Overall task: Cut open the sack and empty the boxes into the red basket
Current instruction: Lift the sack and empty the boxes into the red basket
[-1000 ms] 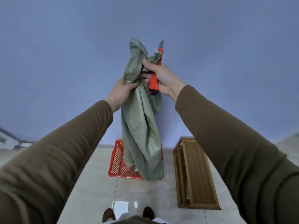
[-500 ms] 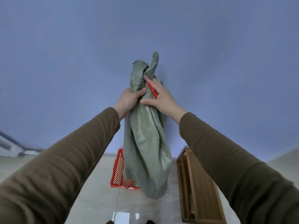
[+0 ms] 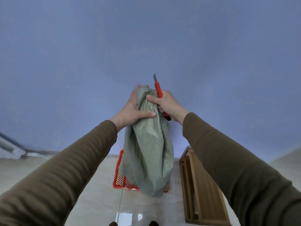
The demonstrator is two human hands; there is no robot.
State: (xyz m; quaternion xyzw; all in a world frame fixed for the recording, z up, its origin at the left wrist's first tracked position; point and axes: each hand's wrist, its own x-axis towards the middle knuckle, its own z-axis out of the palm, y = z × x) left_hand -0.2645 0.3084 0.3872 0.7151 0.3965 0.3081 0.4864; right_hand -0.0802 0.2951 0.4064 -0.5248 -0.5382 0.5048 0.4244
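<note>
I hold a green woven sack (image 3: 149, 149) up in front of me, bunched at the top and hanging limp. My left hand (image 3: 132, 110) grips its gathered top from the left, thumb across the front. My right hand (image 3: 166, 104) grips a red utility knife (image 3: 158, 90) with its blade out and pointing up, and its thumb presses the sack's top. The red basket (image 3: 120, 178) stands on the floor behind the sack's lower end, mostly hidden by it. No boxes are visible.
A low wooden rack (image 3: 203, 191) lies on the tiled floor right of the basket. A blue wall fills the background. My shoe tips (image 3: 154, 223) show at the bottom edge. A pipe (image 3: 9, 144) runs along the wall at far left.
The sack's top has been bunched down lower between my hands. The knife has swung so that the blade stands clear above the sack. My left hand has shifted its grip higher on the sack.
</note>
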